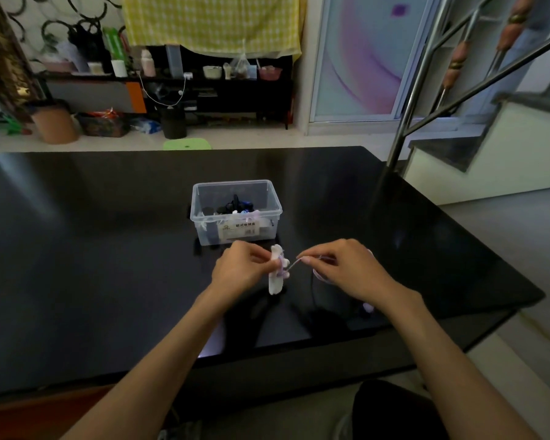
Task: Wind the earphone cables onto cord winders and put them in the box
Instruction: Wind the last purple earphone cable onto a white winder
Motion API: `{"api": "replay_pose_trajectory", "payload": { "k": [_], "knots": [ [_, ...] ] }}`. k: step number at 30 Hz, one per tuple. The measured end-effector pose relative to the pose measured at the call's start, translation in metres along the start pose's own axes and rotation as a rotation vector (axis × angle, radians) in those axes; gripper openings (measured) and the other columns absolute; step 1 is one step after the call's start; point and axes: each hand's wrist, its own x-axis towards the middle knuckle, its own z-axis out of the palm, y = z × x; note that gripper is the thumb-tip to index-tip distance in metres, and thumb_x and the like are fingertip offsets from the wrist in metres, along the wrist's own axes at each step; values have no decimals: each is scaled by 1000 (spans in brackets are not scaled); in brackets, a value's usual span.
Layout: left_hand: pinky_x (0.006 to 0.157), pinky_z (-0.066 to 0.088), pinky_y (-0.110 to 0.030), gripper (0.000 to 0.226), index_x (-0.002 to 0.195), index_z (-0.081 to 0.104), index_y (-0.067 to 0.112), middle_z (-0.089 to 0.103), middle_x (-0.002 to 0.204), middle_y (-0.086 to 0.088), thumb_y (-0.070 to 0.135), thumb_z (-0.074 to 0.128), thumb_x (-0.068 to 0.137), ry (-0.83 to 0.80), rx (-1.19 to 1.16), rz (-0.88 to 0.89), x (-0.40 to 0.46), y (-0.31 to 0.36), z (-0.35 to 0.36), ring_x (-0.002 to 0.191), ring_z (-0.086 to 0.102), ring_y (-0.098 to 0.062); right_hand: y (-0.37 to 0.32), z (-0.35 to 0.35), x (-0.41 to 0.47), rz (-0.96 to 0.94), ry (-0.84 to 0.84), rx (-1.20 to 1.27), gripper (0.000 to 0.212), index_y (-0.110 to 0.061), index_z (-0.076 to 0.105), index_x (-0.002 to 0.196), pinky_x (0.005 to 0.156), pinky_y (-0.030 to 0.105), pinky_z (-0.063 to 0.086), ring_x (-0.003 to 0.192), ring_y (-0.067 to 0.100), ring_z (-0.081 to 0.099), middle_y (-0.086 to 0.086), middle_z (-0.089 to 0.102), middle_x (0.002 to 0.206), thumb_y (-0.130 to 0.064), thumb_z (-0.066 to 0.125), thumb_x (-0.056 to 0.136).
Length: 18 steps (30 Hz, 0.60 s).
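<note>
Winding is under way on what looks like one of the last cables. Just in front of the box (235,214), on the side nearest you, your left hand (240,266) pinches a white cord winder (276,274) upright above the table (108,249), fingers curled round its middle. A few pale lilac turns of earphone cable (291,266) already cross the winder's waist. Your right hand (340,269), to the right of the winder and also on the near side of the box, pinches the cable between thumb and fingertips and holds it stretched toward the winder. A loose loop of the same cable hangs below that hand, and a pale end, likely the earbuds or plug, lies on the table nearer to you than the box; so a good length seems left to wind.

Inside the box you can already see dark and light bundles, which I take for finished sets, though they are too small to count. What remains, as far as I can judge: finish these turns, secure the end, and set this winder in the box.
</note>
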Motion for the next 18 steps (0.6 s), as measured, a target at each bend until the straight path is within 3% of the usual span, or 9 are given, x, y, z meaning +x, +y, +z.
{"api": "replay_pose_trajectory", "payload": {
  "k": [3,4,7,10,13,15,18],
  "knots": [
    [83,54,-34,3,81,75,31,75,82,4,30,72,81,-227,21,43,-3,9,-1,81,65,-8,9,-3,1,-1,80,58,17,-34,75,95,81,23,53,85,-5,64,-18,72,91,-40,69,80],
    [80,54,-31,9,90,76,25,75,87,-2,26,71,83,-298,12,61,-5,13,-1,80,64,-9,11,-4,2,9,67,111,16,-33,75,92,79,23,53,83,-4,65,-18,73,87,-39,71,78],
    [77,55,-24,21,105,73,15,74,94,-5,20,69,85,-490,-22,98,-11,19,-5,79,65,-3,13,-7,0,57,-119,356,15,-26,76,94,83,22,54,87,3,67,-9,74,88,-27,73,79],
    [80,55,-22,24,108,71,13,73,99,-7,16,68,85,-624,-11,127,-15,18,-10,84,66,-5,16,-8,-4,69,-321,394,18,-18,73,102,81,9,48,88,-4,65,-9,73,91,-23,66,86],
    [84,54,-22,25,110,69,11,73,102,-7,13,66,86,-627,-104,179,-17,17,-14,90,66,-9,16,-11,-5,148,-393,468,22,-14,69,107,64,2,43,71,-13,60,-17,69,80,-25,59,91],
    [88,54,-25,27,113,68,9,72,106,-8,10,65,86,-580,-221,177,-16,18,-15,96,67,-13,19,-11,-4,210,-385,562,21,-18,69,105,57,7,41,64,-6,58,-14,66,80,-29,57,92],
    [81,53,-19,31,116,66,5,71,108,-8,8,64,86,-489,-348,185,-15,21,-14,99,68,-13,23,-6,-1,243,-298,665,18,-23,72,98,48,14,30,53,0,43,-9,58,68,-32,58,91]
  ]
}}
